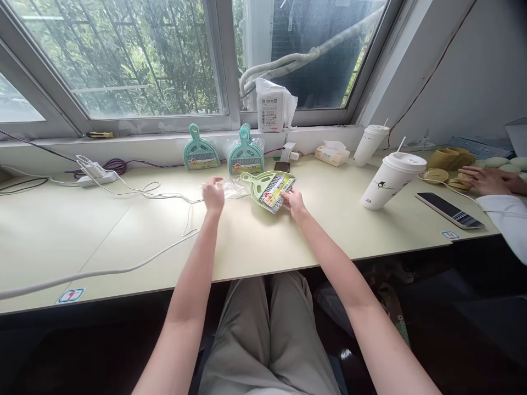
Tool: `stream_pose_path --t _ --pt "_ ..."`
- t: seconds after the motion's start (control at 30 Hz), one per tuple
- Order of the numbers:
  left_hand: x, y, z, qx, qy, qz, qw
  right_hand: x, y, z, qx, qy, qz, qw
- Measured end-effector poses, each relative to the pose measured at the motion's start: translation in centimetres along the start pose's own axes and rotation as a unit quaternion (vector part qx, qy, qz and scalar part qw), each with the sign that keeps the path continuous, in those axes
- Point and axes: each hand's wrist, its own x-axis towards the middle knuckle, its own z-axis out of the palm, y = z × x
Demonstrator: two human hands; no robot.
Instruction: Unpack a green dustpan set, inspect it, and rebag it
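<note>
My right hand (295, 203) grips a light green mini dustpan and brush set (269, 189) by its wide lower edge. A printed card label covers part of the brush, and the handle points left. Beside the set, crumpled clear plastic wrapping (234, 188) lies on the table and reaches my left hand (213, 195). That hand is closed, its fingers pinched at the plastic; the exact grip is partly hidden. Against the wall stand two teal dustpan sets, one at the left (200, 149) and one, apparently a stack, near the middle (246, 152).
White cables (152, 189) and a power strip (96, 174) occupy the left. Two lidded cups (391, 178), a tissue pack (331, 153) and a phone (449, 210) stand or lie on the right. Another person's hand (488, 180) rests at the far right near yellowish objects (447, 162).
</note>
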Motion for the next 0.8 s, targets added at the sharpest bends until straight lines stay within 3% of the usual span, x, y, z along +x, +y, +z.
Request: stream_pose_path --t 0.13,0.23,0.47,0.7,0.8 --pt "-1.6 -0.4 3.4 0.031 -0.134 0.054 0.989 0.3 0.1 -0.2 0.002 0.009 0.001 1.000" --pt "-1.8 -1.1 4.1 0.091 -0.184 0.056 0.977 0.3 0.1 -0.3 0.003 0.006 -0.003 1.000" --pt "-1.3 -1.5 3.2 0.208 -0.142 0.054 0.966 0.0 0.1 0.0 -0.008 -0.010 0.005 1.000" --pt "-1.4 -2.0 3.0 0.217 -0.161 0.018 0.963 -0.1 0.0 0.0 -0.033 -0.055 0.035 0.997" --pt "-1.1 -2.0 2.7 0.221 -0.130 -0.003 0.967 -0.2 -0.1 0.2 -0.039 -0.085 0.048 0.994"
